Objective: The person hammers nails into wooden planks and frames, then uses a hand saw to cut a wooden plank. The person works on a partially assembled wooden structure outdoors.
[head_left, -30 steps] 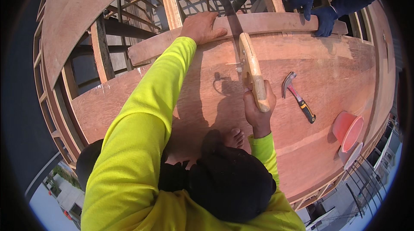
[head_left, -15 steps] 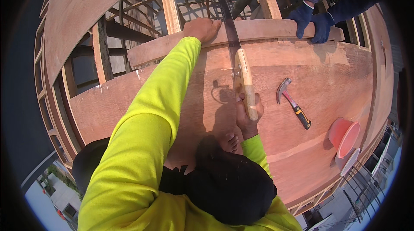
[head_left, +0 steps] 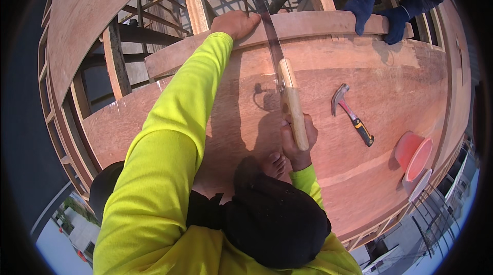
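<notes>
Handsaw (head_left: 285,86) judged light, its thin blade whippy – right hand (head_left: 297,141) closed on wooden handle, left hand (head_left: 235,22) flat, pinning plank (head_left: 308,24) at platform's far edge

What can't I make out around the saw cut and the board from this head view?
- Head view: where the saw blade meets the timber board is too thin and small to tell cut depth.
- The right hand fingers are hidden behind the saw's wooden handle.
- The board's underside is hidden by the board itself.
- The co-worker's gloved hands show, but the arms are cut off at the upper rim.
</notes>
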`<control>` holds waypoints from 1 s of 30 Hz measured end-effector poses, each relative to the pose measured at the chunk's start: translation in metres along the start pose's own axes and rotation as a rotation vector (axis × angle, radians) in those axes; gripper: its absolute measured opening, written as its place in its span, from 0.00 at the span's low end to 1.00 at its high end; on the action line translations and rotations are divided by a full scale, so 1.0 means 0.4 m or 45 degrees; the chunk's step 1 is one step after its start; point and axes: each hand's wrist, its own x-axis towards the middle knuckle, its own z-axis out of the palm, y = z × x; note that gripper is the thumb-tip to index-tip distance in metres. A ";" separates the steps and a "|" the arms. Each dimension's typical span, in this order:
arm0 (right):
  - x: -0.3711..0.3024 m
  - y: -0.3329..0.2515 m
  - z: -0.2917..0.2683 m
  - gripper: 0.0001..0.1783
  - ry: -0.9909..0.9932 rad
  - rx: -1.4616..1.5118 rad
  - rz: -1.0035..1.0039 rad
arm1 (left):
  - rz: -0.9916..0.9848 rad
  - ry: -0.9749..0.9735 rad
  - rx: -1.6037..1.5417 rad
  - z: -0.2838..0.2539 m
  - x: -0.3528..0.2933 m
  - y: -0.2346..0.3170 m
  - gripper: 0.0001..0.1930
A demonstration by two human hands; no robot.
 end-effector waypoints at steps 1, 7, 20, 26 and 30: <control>0.000 -0.005 -0.007 0.08 -0.005 -0.038 -0.022 | 0.005 0.012 -0.008 0.002 0.000 0.000 0.38; -0.025 -0.019 -0.030 0.06 -0.011 -0.056 0.018 | 0.058 0.067 0.012 0.012 0.000 -0.002 0.38; -0.008 -0.059 -0.054 0.07 -0.090 -0.040 0.106 | 0.067 0.083 -0.008 0.013 -0.003 -0.003 0.39; -0.032 -0.082 -0.073 0.07 -0.047 -0.011 0.087 | 0.059 0.146 -0.018 0.022 0.001 -0.005 0.39; 0.027 -0.082 -0.043 0.07 -0.071 0.004 0.198 | 0.060 0.118 -0.029 0.035 -0.003 0.005 0.38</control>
